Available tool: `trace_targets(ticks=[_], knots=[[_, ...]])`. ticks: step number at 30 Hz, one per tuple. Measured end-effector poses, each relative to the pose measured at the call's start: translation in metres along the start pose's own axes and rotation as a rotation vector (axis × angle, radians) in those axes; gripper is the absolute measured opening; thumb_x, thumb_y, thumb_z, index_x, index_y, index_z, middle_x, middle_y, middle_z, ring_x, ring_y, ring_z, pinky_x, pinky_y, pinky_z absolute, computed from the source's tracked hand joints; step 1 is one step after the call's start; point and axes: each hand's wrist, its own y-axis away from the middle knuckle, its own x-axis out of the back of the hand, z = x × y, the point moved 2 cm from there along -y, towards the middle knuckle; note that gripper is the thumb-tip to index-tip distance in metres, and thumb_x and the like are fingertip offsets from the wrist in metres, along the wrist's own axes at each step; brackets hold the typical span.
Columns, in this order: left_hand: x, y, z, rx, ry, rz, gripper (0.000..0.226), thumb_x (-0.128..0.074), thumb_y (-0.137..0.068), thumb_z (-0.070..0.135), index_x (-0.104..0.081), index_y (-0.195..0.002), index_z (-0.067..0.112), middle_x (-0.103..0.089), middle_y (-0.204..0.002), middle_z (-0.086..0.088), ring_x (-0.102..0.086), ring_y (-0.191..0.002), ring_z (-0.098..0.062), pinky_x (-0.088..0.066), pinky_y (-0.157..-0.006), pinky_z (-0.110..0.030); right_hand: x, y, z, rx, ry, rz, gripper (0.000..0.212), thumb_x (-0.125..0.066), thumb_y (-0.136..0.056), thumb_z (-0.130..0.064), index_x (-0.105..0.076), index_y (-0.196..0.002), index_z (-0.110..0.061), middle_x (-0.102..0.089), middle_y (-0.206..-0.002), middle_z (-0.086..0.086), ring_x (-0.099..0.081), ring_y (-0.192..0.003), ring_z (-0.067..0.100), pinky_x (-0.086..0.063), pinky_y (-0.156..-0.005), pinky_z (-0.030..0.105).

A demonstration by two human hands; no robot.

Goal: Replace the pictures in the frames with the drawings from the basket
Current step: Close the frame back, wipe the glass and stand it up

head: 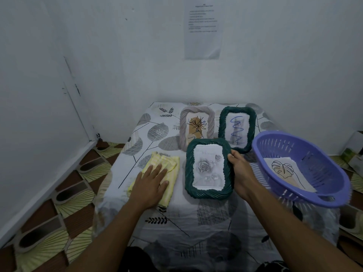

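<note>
Three frames (197,124) are counted; the nearest frame (209,167) is gripped by the right hand (241,171), and one cloth (172,163) is pressed by the flat left hand (152,181).

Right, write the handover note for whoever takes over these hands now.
Left hand: open, flat on the yellow cloth.
Right hand: grips the right edge of the near green frame, which holds a rose picture.
Back of table: grey frame and far green frame, each showing a line drawing, so likely done.
Purple basket: one leaf drawing inside.
Left: swap the rose picture for the leaf drawing.
</note>
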Motion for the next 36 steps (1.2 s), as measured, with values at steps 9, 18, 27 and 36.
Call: trace_targets(ticks=[9,18,27,36], knots=[[0.016,0.009,-0.029,0.073,-0.003,0.005,0.054,-0.026,-0.099,0.053,-0.029,-0.149,0.032,-0.014,-0.161,0.005,-0.011,-0.148,-0.021,-0.008,-0.116,-0.050,-0.035,0.004,0.002,-0.029,-0.040,-0.043,0.029,-0.040,-0.103,-0.019,-0.057,-0.126,-0.018,-0.069,-0.114,0.010,-0.066,-0.096,0.028,-0.055,-0.068,0.035],[0.045,0.016,-0.020,0.046,0.136,0.353,0.049,-0.034,-0.093,0.046,-0.064,-0.120,0.018,-0.053,-0.137,-0.005,-0.047,-0.127,-0.023,-0.033,-0.106,-0.045,-0.047,0.004,-0.002,-0.019,-0.087,-0.082,0.027,-0.039,-0.103,-0.017,-0.061,-0.119,-0.018,-0.073,-0.105,0.007,-0.070,-0.084,0.021,-0.055,-0.058,0.032],[0.075,-0.024,0.060,0.316,1.696,-0.129,0.037,-0.037,-0.103,0.033,-0.065,-0.113,0.011,-0.074,-0.103,-0.007,-0.071,-0.094,-0.020,-0.057,-0.074,-0.031,-0.053,0.004,-0.010,0.008,-0.062,-0.148,0.025,-0.041,-0.102,-0.020,-0.061,-0.118,-0.021,-0.072,-0.108,0.009,-0.068,-0.094,0.025,-0.057,-0.072,0.040],[0.076,-0.046,0.056,0.170,1.670,-0.058,0.029,-0.040,-0.102,0.026,-0.060,-0.121,0.017,-0.072,-0.111,-0.009,-0.069,-0.101,-0.026,-0.055,-0.083,-0.037,-0.051,-0.004,-0.013,0.049,-0.074,-0.258,0.027,-0.036,-0.104,-0.023,-0.058,-0.120,-0.025,-0.072,-0.112,0.004,-0.068,-0.101,0.023,-0.056,-0.083,0.044]])
